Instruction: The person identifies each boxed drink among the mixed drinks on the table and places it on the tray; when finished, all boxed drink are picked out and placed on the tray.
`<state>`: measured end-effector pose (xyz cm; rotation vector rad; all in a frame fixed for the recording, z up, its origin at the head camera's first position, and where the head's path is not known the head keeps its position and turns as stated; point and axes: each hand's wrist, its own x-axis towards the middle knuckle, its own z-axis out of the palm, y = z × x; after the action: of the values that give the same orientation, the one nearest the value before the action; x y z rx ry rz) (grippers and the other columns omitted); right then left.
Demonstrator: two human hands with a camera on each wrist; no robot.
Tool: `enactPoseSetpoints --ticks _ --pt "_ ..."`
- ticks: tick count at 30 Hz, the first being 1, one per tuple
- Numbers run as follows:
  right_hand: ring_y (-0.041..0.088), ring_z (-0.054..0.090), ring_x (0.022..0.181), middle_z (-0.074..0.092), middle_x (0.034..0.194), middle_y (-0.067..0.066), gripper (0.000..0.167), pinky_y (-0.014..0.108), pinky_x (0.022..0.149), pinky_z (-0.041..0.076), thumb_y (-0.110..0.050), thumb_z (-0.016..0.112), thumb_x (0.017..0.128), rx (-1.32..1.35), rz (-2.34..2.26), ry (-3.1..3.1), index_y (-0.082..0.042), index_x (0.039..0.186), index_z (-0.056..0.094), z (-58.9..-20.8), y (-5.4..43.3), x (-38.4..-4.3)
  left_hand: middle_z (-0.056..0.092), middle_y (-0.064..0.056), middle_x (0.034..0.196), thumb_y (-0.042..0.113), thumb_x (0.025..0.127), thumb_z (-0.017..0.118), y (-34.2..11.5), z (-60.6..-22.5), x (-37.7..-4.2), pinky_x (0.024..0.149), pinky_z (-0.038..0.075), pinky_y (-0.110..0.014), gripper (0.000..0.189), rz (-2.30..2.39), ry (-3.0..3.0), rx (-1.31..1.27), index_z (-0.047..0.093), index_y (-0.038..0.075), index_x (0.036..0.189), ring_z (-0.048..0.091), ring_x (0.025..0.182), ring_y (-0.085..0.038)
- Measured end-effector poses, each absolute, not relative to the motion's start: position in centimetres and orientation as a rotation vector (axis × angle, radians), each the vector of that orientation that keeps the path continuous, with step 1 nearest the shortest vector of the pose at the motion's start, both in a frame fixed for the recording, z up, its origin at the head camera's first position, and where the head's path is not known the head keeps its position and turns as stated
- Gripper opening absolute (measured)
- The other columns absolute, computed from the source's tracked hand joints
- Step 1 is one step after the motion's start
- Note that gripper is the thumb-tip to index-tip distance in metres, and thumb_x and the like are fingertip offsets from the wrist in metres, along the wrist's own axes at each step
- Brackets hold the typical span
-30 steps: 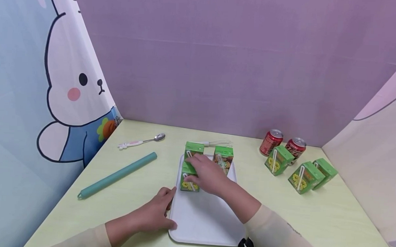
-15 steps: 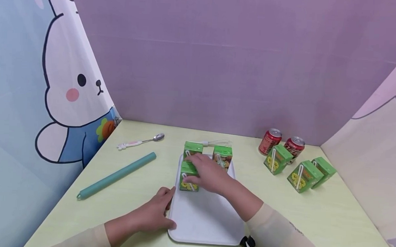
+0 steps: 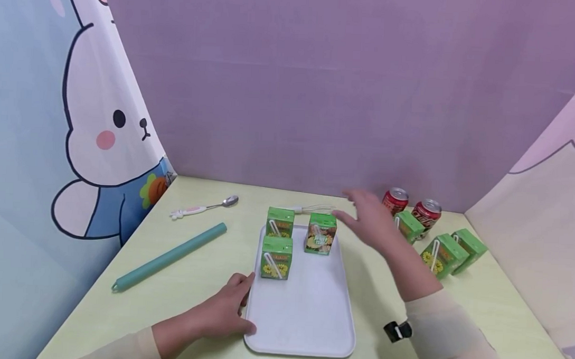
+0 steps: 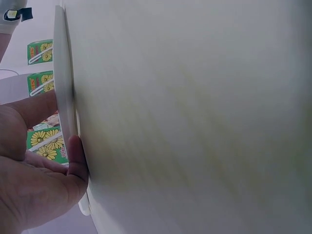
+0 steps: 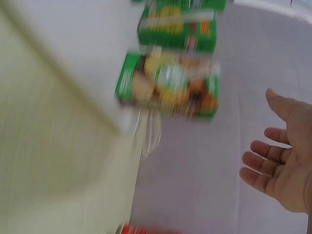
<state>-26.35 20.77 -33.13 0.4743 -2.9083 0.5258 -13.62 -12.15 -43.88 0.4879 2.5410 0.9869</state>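
My left hand point(image 3: 223, 309) holds the left rim of a white rectangular tray point(image 3: 301, 317). The left wrist view shows its fingers point(image 4: 75, 161) at the tray's side edge. Three green juice cartons with straws stand at the tray's far end. One carton point(image 3: 276, 259) with yellow flowers is at the left, with another carton point(image 3: 280, 221) right behind it. A third carton point(image 3: 320, 234), with a different front picture, stands at the right. My right hand point(image 3: 369, 222) is in the air right of that third carton, fingers extended and holding nothing.
Two red cans point(image 3: 395, 199) and more green cartons point(image 3: 444, 255) stand on the table at the right. Behind the tray lies a whisk point(image 3: 315, 208). A spoon point(image 3: 203, 207) and a teal rod point(image 3: 170, 257) lie to the left. A purple wall closes the back.
My right hand has let go of the front left carton and moved right, off the tray. That carton stays standing on the tray. The left hand keeps its place.
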Motion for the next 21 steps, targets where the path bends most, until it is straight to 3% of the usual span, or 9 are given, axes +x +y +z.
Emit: enactPoseSetpoints --ticks 4,9,16,21 --pt "0.041 0.043 0.129 0.052 0.135 0.020 0.074 0.060 0.102 0.036 -0.056 0.056 0.093 0.342 0.495 -2.893 -0.004 0.144 0.044 -33.7 24.7 -27.6 0.037 -0.004 0.113 0.032 0.072 0.084 -12.1 -44.0 -13.6 0.072 0.039 -0.024 0.111 0.987 2.542 0.484 0.018 -0.004 0.154 0.045 0.090 -0.013" --pt "0.044 0.045 0.117 0.052 0.119 0.024 0.072 0.060 0.092 0.040 -0.053 0.061 0.091 0.168 0.445 -2.905 0.001 0.136 0.046 -34.7 28.6 -28.1 0.037 -0.004 0.114 0.032 0.072 0.085 -12.1 -44.1 -13.5 0.073 0.039 -0.024 0.111 0.985 2.545 0.485 0.018 -0.004 0.154 0.045 0.089 -0.012" --pt "0.058 0.028 0.130 0.034 0.140 0.038 0.096 0.069 0.099 0.033 -0.061 0.059 0.089 -0.041 0.355 -3.015 0.011 0.145 0.029 -36.5 31.9 -28.8 0.037 -0.004 0.114 0.032 0.072 0.085 -12.2 -44.1 -13.5 0.072 0.039 -0.024 0.111 0.994 2.543 0.488 0.018 -0.004 0.154 0.045 0.090 -0.012" --pt "0.059 0.040 0.121 0.041 0.134 0.040 0.102 0.068 0.091 0.040 -0.062 0.064 0.085 -0.100 0.370 -3.068 0.011 0.145 0.027 -37.4 32.7 -29.4 0.037 -0.005 0.111 0.032 0.071 0.086 -12.3 -44.2 -13.6 0.069 0.039 -0.024 0.113 1.020 2.527 0.475 0.018 -0.004 0.154 0.045 0.086 -0.013"
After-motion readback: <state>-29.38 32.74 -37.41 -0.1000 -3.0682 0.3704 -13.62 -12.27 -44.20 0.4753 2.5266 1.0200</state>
